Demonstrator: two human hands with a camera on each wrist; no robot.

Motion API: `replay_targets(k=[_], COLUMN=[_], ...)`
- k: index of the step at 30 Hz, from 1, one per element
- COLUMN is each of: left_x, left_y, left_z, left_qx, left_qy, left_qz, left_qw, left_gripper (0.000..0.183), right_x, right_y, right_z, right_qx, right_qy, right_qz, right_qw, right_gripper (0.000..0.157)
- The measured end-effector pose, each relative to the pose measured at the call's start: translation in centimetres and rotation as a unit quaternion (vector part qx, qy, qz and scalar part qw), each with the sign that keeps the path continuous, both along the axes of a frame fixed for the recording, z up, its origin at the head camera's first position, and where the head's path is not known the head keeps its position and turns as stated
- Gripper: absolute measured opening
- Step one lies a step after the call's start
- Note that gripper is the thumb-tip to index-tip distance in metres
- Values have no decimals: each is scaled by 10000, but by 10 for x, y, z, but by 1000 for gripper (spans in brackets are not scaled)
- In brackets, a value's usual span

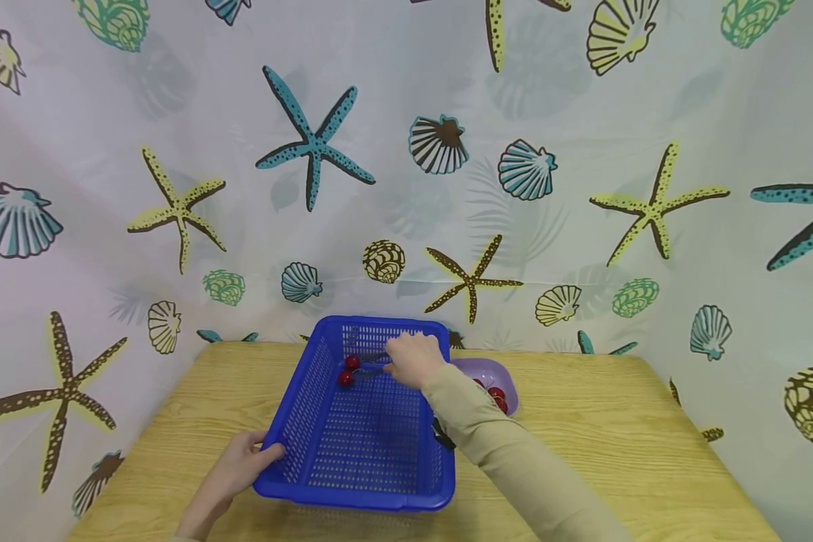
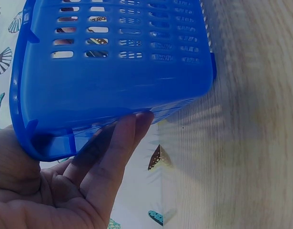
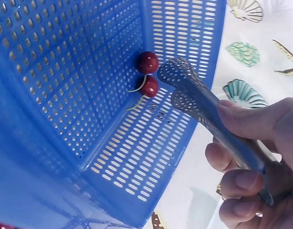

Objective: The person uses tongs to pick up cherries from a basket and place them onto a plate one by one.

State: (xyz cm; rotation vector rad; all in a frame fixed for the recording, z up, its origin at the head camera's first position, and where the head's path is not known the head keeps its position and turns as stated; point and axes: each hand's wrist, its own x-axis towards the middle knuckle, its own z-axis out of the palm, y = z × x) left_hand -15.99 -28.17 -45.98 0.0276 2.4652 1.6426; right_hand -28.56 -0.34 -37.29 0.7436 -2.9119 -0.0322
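Observation:
In the head view, my left hand [image 1: 240, 467] grips the near left corner of a blue plastic basket [image 1: 352, 498], thumb over the rim and fingers against the outer wall. My right hand [image 1: 415, 360] holds metal tongs [image 3: 203, 100] over the basket's far part. Their perforated tips stand apart with nothing between them in the right wrist view. Two red cherries [image 3: 147, 62] with thin pale stems lie together in the basket, just beyond the tips. The left wrist view shows my left hand [image 2: 84, 176] at the basket's corner.
A light purple bowl [image 1: 508, 376] with several red cherries [image 1: 497, 393] stands right of the basket, partly behind my right arm. A small black object [image 1: 443, 434] shows at the basket's right rim. The wooden table [image 1: 603, 436] meets a seashell-patterned curtain [image 1: 406, 188] behind.

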Motion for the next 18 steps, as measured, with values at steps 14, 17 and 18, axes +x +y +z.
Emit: replay_targets(k=[14,17,18], left_x=[-1,0,0], left_y=[-1,-1,-1], left_z=[-1,-2,-2], left_qx=[-22,27,42], left_qy=[15,42,50], left_qz=[2,-29,-32], left_qw=[10000,10000,10000], left_gripper=[47,47,47], right_x=[-16,-18,-18], right_y=[-25,-29,-30], right_z=[-18,-21,-22], right_qx=[574,626,640], right_qy=[295,374,385], right_qz=[28,70,87], right_qw=[9979,9973,9972], right_gripper=[19,18,18])
